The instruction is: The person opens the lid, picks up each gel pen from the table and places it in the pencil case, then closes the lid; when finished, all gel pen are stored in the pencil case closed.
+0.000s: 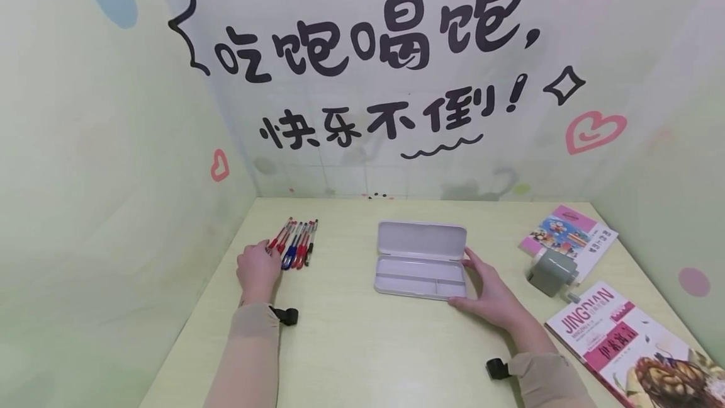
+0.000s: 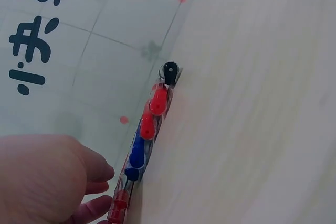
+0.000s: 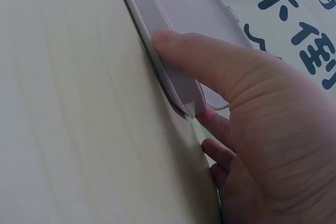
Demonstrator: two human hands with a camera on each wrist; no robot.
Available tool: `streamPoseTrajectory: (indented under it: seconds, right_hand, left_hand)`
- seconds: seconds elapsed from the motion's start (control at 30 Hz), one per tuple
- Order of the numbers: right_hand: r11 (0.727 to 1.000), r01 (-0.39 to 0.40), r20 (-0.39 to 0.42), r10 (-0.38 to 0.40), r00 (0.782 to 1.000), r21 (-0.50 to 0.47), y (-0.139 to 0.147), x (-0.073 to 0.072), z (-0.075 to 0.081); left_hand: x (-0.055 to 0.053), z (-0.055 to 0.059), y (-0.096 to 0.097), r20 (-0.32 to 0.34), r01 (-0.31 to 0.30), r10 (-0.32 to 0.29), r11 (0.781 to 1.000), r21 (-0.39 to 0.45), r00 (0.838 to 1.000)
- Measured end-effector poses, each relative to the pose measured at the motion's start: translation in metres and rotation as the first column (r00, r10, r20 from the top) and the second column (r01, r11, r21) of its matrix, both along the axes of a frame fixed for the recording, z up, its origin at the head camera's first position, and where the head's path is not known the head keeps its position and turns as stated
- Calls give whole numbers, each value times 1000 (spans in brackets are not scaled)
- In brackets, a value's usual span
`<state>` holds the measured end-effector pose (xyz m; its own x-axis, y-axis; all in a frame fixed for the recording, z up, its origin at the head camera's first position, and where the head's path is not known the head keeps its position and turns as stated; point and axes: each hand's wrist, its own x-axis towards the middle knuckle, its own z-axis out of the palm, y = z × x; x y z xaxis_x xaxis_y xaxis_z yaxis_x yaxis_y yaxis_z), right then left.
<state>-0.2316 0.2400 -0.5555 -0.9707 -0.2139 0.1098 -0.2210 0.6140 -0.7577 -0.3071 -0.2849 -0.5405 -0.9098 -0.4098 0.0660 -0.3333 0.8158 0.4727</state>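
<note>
right grip held the open case by its three-o'clock end, at my one o'clock; left grip met the pens at eleven, whether pinching i couldn't tell. pens seemed light, stiff, slippery, best taken mid-barrel.

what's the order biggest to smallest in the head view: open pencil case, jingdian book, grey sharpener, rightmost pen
As they look in the head view, largest first:
1. jingdian book, though it lies nearer the camera and is partly cut off
2. open pencil case
3. grey sharpener
4. rightmost pen
</note>
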Motion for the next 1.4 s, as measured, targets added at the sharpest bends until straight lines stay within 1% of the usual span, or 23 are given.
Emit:
streamPoseTrajectory:
  seconds: [0.1,0.27,0.47,0.57,0.7,0.93,1.13,1.27,1.33,1.4]
  right_hand:
    - [1000,1,3,-1,1000,4,0,0,0]
    - [1000,4,4,-4,1000,10,1,0,-2]
    - [1000,7,7,-7,1000,20,1,0,-1]
    - [1000,8,13,-8,1000,21,1,0,0]
    - [1000,9,17,-9,1000,19,0,1,0]
    - [1000,11,17,-12,1000,16,0,1,0]
    - [1000,14,12,-15,1000,25,0,0,-1]
    - [1000,14,11,-14,1000,22,0,1,0]
    - [1000,14,12,-14,1000,24,0,1,0]
    - [1000,13,12,-14,1000,28,1,1,1]
  left_hand:
    - [0,-2,-2,15,-8,7,1000,2,1000]
    - [1,-3,-4,5,-35,35,999,19,999]
    - [1,-3,-6,-10,-31,31,1000,0,999]
    - [1,-1,-7,-5,-40,40,999,31,999]
    - [2,2,-8,17,-54,53,995,84,998]
    - [2,2,-11,31,-45,43,995,89,999]
    - [4,3,-12,8,-69,69,990,120,998]
    - [4,3,-12,-23,-77,82,987,143,996]
    - [3,5,-10,-41,-80,88,982,170,995]
    - [2,8,-4,-68,-69,84,978,195,994]
